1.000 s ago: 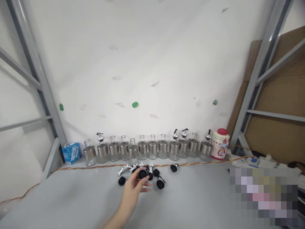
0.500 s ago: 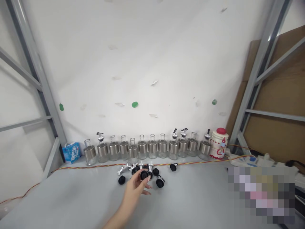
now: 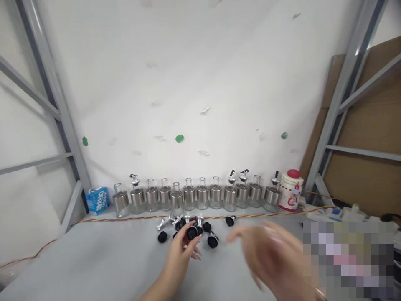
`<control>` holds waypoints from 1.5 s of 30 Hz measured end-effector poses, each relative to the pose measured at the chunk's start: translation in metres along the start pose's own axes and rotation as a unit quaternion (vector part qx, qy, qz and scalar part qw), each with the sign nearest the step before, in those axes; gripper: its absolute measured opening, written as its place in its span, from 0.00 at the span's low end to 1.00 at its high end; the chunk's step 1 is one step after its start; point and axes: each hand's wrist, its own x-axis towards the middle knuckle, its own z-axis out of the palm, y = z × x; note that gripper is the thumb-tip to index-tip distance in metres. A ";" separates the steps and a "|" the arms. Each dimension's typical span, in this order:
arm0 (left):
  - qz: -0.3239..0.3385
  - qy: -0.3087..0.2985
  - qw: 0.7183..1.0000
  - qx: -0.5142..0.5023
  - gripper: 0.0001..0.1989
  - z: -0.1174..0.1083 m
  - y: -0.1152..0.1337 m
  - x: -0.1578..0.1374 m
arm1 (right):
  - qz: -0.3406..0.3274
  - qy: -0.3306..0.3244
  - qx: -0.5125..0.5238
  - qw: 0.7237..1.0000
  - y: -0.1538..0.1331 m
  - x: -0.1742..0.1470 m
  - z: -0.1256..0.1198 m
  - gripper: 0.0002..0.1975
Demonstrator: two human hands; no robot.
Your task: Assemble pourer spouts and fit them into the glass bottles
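Note:
My left hand [image 3: 181, 249] pinches a bottle pourer [image 3: 192, 233] between thumb and fingers, its round black stopper end facing me. Around and behind it lie several more silver-and-black pourers on the grey table, among them a loose one [image 3: 212, 240] just right of the hand and a black stopper [image 3: 162, 237] to its left. My right hand [image 3: 269, 257] hovers over the table at the right, smeared by motion; its grip cannot be made out. Along the wall stands a row of glass bottles with steel bands [image 3: 189, 194]; several carry pourers [image 3: 135, 180], the others have bare necks.
A blue carton [image 3: 97, 201] stands at the row's left end, a white-and-red jar [image 3: 290, 190] at its right end. A twisted red-yellow wire [image 3: 125, 219] runs in front of the bottles. Power strips [image 3: 347, 214] and a pixelated patch occupy the right side. Metal posts frame the table.
My right hand has come into view from the lower right. The left hand keeps its hold on the pourer, almost in the same place. The whole view has shifted slightly.

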 end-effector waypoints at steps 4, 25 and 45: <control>0.113 0.005 0.979 0.169 0.21 -0.005 -0.008 -0.001 | 0.016 -0.114 -0.170 0.979 -0.007 0.064 0.030 0.14; 0.116 -0.014 0.975 0.190 0.16 0.000 0.006 -0.021 | 0.211 -0.120 0.267 0.933 0.024 0.053 0.075 0.20; 0.069 0.009 0.987 0.148 0.20 0.014 -0.006 -0.028 | 0.209 -0.047 0.198 0.957 0.016 0.038 0.093 0.22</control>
